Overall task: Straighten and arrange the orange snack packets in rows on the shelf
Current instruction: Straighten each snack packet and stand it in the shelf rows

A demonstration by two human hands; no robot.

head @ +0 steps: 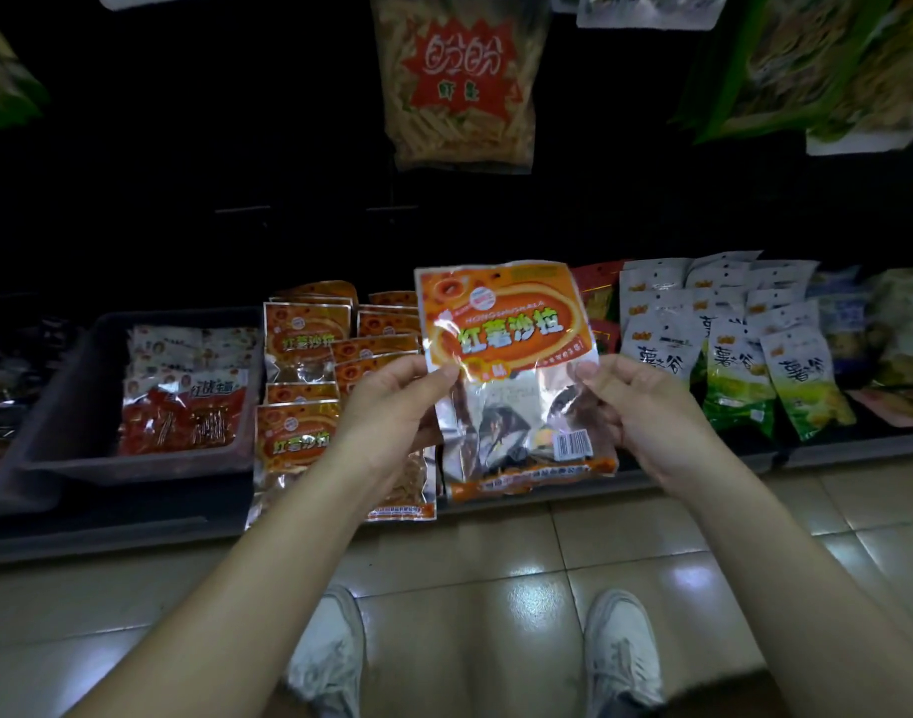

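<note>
Our left hand [392,401] and right hand [635,406] pinch a packet [506,365] by its sides; we should flatten it, then square it with the rows [304,334] on the shelf [107,536].

Front orange packet [511,355]: green "红薯沙拉", with small arched "HONGSHUSHALA" above it. Barcode [573,444] sits at its lower right, digits unreadable. Orange packets [296,440] at the front edge of the shelf [107,531]: same "红薯沙拉". Hanging bag [459,80] above: "盼盼" on a red burst. White-green packets [729,365] toward the shelf's right end: "薯之谷". Red packets [180,417] toward the left end: print too blurred to read.
</note>
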